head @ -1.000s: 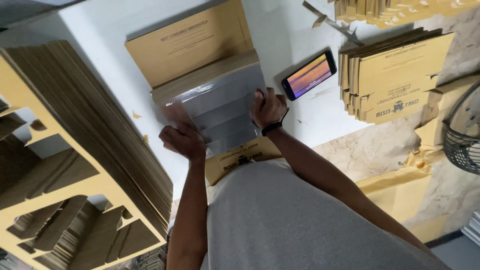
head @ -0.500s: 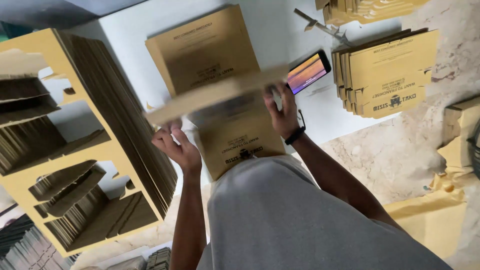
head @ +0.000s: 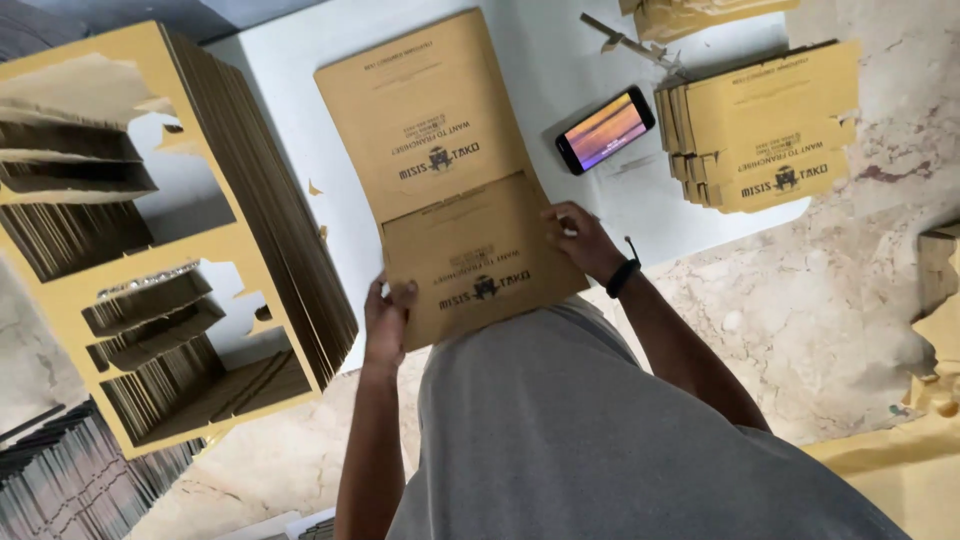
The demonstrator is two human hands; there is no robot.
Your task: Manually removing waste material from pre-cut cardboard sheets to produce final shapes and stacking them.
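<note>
Cardboard sheet (head: pixel 480 270) pinched at 8 o'clock by left hand (head: pixel 385 320) | pressed at 3 o'clock by right hand (head: pixel 580 240) | risk: crooked fold, caused by uneven pressure

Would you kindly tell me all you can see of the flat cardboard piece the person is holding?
The brown cardboard piece is a flattened box blank of thin card, with dark print and a small logo on its face. It lies flat at the near edge of the white table, overlapping a larger brown sheet beyond it. The left hand grips its near left corner; the right hand presses on its right edge. Its near edge overhangs toward the person's body.
</note>
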